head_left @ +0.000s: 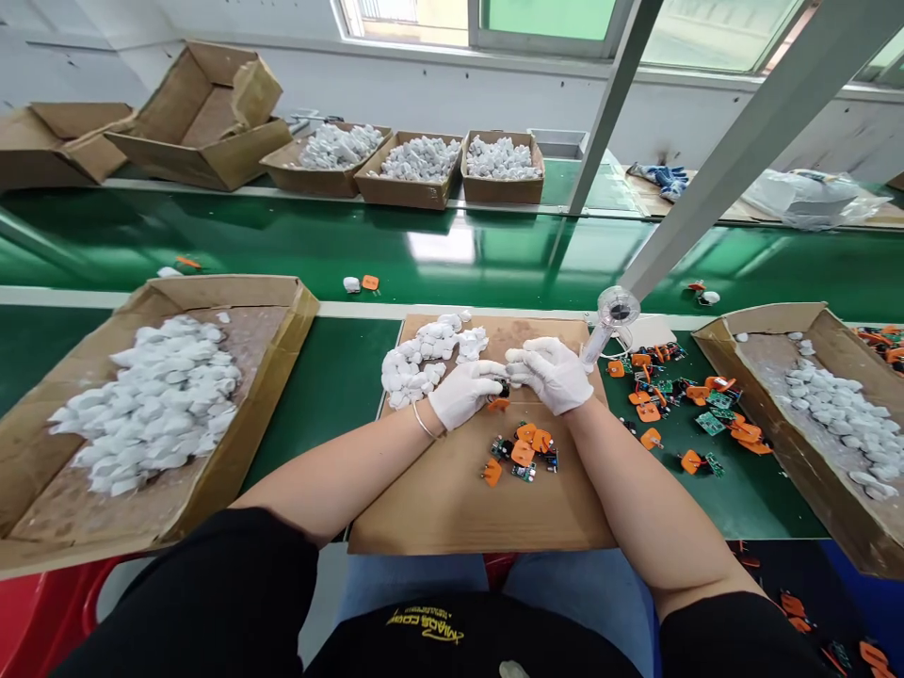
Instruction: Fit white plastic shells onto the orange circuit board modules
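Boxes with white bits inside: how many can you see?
5: three boxes along the back, a left box nearby, a right box nearby. More may be hidden.

black part (504,388) half hidden by fingers (486,370), lower-left carton (274,377) cropped

holds both bare forearms (346,474) forward, slanting inward from black sleeves (233,584). curls the white-gloved left hand (466,394) inward with thumb and fingers drawn together; turns the white-gloved right hand (552,375) toward it, with fingers bent and fingertips close.
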Tool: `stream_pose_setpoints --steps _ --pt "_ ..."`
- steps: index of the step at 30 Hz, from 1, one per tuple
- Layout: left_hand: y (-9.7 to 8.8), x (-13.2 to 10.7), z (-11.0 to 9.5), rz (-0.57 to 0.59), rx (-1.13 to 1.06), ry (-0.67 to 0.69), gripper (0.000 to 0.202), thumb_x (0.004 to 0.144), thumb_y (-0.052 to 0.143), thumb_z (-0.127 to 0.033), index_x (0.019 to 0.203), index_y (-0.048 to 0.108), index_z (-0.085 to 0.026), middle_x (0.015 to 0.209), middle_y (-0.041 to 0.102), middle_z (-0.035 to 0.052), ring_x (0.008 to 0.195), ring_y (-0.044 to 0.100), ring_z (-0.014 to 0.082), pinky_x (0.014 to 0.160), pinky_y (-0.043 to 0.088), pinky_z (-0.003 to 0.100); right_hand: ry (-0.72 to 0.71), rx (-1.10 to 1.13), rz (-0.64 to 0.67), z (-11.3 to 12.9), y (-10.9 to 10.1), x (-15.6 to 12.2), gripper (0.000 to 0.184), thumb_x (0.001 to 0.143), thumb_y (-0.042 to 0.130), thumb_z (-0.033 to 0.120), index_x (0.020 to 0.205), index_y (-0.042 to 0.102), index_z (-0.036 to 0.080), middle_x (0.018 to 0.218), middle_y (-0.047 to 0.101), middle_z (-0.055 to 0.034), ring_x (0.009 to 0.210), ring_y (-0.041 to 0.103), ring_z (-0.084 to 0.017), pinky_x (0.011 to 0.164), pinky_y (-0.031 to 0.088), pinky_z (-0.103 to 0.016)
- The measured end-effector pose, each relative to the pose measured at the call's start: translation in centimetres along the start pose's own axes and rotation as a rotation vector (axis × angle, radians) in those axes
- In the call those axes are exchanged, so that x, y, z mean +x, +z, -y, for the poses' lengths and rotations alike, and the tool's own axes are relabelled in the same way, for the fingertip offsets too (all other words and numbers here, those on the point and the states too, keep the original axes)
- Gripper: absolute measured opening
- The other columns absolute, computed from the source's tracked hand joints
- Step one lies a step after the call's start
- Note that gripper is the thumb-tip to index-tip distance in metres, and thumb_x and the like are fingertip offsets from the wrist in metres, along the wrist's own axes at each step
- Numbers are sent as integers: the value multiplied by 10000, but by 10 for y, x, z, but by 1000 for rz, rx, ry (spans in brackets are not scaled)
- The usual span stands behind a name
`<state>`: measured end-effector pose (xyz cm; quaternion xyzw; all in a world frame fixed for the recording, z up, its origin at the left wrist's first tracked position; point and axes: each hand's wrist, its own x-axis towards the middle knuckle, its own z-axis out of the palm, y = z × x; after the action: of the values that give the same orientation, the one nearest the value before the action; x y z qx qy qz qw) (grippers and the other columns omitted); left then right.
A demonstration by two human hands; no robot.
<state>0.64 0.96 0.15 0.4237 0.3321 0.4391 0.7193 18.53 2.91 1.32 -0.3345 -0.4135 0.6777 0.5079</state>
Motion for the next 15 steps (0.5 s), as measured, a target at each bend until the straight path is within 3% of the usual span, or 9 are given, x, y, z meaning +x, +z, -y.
stream_pose_setpoints --steps 4,7,11,15 --pt "-5 3 2 -48 4 78 378 596 837 -264 940 718 -161 940 760 67 942 702 226 926 539 397 1 -68 39 2 -3 1 560 674 853 534 1068 636 201 845 765 -42 480 567 -103 421 437 -234" --pt "-10 4 1 -132 120 181 440 609 857 -284 1002 706 -159 1007 752 76 976 694 225 939 549 404 -10 -76 44 3 -3 0 495 720 816 545 1037 697 183 875 768 -59 454 464 -62 425 413 -232" --pt "-13 6 4 -153 312 244 435 607 864 -316 974 701 -150 987 749 81 887 697 205 883 580 397 -14 -67 81 3 -2 0 432 668 885 433 985 721 189 882 759 -61 635 632 -123 588 543 -276" --pt "-12 6 9 -86 291 282 479 572 900 -363 935 672 -150 966 741 86 889 712 223 890 596 431 -89 -151 138 2 -6 1 372 630 908 373 863 676 199 905 752 -47 760 712 -171 734 596 -341"
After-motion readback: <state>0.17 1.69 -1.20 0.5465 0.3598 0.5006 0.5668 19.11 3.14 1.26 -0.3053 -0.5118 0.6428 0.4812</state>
